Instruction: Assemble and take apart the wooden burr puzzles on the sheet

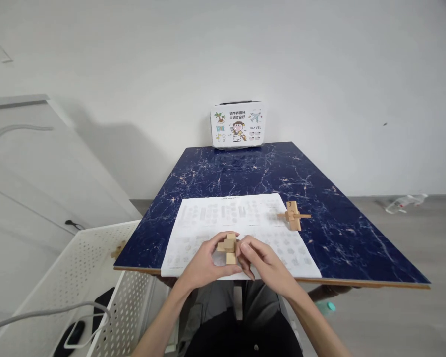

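Left hand (202, 265): thumb on near side, index on far side, curved around and gripping wooden block assembly (228, 245) over printed sheet (200, 215). Right hand (265, 260): angled in, fingers curled at assembly's right side, partly hiding it; can't tell if pinching. White perforated basket (130, 290) left of left fingers; blue marbled table (234, 173) under sheet; white case (238, 126) well beyond fingers; second wooden assembly (293, 220) beyond right fingers, to their right; clear bottle (403, 203) on floor, far right.
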Demonstrator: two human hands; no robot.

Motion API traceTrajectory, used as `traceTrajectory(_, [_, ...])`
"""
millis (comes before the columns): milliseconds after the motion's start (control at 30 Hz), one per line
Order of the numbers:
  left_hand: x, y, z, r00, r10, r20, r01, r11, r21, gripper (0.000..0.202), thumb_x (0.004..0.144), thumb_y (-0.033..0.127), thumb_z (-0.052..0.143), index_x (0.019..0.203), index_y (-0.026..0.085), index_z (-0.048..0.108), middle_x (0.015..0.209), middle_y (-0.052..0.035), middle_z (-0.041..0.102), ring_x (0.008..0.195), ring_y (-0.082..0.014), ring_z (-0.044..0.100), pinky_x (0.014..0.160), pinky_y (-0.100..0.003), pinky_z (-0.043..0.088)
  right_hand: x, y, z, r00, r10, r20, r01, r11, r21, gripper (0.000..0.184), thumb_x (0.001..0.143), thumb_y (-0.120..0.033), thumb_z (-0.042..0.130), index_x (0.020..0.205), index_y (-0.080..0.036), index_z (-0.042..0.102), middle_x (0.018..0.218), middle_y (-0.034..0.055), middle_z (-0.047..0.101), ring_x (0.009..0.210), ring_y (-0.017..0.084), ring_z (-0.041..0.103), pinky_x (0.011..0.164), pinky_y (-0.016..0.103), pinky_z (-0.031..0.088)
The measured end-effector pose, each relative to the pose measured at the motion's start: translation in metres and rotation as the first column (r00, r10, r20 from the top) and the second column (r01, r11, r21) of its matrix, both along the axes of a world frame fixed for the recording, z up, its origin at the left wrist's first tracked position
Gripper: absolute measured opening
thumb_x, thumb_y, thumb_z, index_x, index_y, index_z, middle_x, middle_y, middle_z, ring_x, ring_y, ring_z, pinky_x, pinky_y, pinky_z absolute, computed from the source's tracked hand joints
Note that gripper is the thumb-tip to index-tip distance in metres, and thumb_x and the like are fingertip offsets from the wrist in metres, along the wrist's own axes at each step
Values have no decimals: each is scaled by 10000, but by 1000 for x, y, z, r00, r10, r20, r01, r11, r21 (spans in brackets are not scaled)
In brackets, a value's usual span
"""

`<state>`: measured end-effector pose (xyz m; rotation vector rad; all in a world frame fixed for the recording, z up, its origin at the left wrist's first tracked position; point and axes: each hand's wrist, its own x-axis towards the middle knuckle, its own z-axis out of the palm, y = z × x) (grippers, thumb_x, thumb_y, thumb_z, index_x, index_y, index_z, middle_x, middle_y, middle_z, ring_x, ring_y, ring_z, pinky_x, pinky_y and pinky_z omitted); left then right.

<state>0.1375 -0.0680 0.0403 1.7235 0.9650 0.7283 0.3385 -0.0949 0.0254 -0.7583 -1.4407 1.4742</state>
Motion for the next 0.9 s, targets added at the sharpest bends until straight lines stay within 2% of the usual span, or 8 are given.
traceTrajectory(133, [1, 6, -15, 990, 32, 140, -24, 998, -57, 648, 755, 434, 845, 1313, 210, 603, 1267, -109, 674, 1175, -306, 626, 1045, -425, 471, 3, -3, 7, 972, -171, 160, 155, 982, 105, 307, 1046, -491, 501, 1181, -227, 578, 708, -38, 545, 578, 129, 512, 547, 251, 414])
traceTrajectory(200, [0, 7, -22, 982, 26, 187, -11, 997, -78, 686, 740, 457, 855, 1329, 214, 600, 1280, -111, 670, 1176, -306, 624, 1035, -415, 474, 3, -4, 8, 932, -267, 246, 221, 955, 198, 274, 1039, -452, 525, 1187, -232, 594, 789, -4, 619, 649, 150, 574, 580, 259, 445])
traceTrajectory(300, [-1, 8, -30, 974, 23, 225, 0, 995, -102, 703, 738, 489, 853, 1337, 217, 605, 1271, -110, 672, 1154, -298, 625, 1008, -394, 479, 3, -6, 7, 879, -355, 317, 256, 914, 313, 215, 1038, -394, 533, 1155, -232, 614, 944, 43, 706, 724, 171, 626, 642, 280, 487])
traceTrajectory(467, [-3, 9, -36, 979, 46, 199, -21, 992, -128, 666, 763, 558, 819, 1285, 183, 645, 1143, -100, 694, 1051, -272, 634, 922, -349, 497, 2, -6, 1, 832, -400, 384, 212, 869, 447, 178, 1057, -317, 496, 1189, -239, 587, 1013, 48, 722, 801, 194, 662, 740, 319, 512])
traceTrajectory(667, [-2, 7, -36, 984, 76, 163, -55, 990, -129, 632, 781, 658, 753, 1142, 142, 699, 1007, -94, 693, 926, -251, 628, 832, -333, 512, -1, -8, -1, 790, -456, 411, 189, 818, 543, 191, 1076, -300, 443, 1209, -234, 564, 987, 60, 687, 773, 195, 660, 684, 313, 515])
traceTrajectory(767, [-2, 5, -35, 985, 98, 145, -76, 986, -151, 616, 791, 681, 725, 1098, 146, 715, 991, -98, 697, 922, -262, 628, 820, -343, 522, -2, -8, -1, 764, -485, 426, 177, 792, 584, 196, 1083, -293, 423, 1217, -231, 552, 950, 58, 667, 708, 184, 635, 644, 305, 508])
traceTrajectory(900, [-3, 4, -35, 986, 72, 151, -45, 984, -174, 592, 803, 672, 714, 1096, 158, 721, 987, -98, 706, 959, -284, 635, 846, -362, 528, -1, -8, -2, 740, -503, 447, 136, 762, 633, 206, 1093, -291, 391, 1211, -227, 547, 880, 46, 635, 675, 182, 610, 594, 292, 479])
